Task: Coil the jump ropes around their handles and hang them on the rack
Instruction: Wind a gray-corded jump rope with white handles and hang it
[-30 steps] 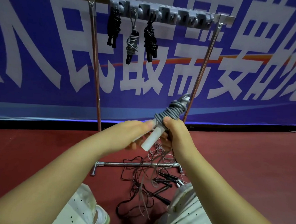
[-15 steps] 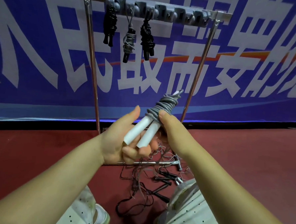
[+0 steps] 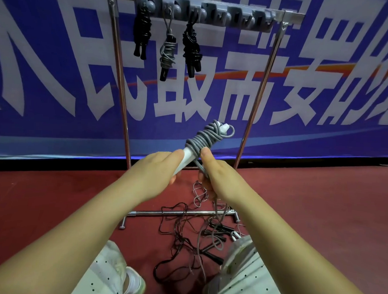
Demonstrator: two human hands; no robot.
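A grey jump rope is partly coiled around its white handles, held tilted up in front of me. My left hand grips the lower ends of the handles. My right hand holds the loose grey cord just below the coil, and the cord trails down to the floor. The metal rack stands ahead with a grey hook bar on top. Three coiled ropes hang from it: a black one, a grey one and another black one.
A tangle of loose black and grey ropes lies on the red floor by the rack's base bar. My legs and a shoe are at the bottom. A blue banner covers the wall behind.
My left hand turned from palm-up to palm-down around the handles. The bundle rotated and another turn of grey cord went round it. The view shifted slightly.
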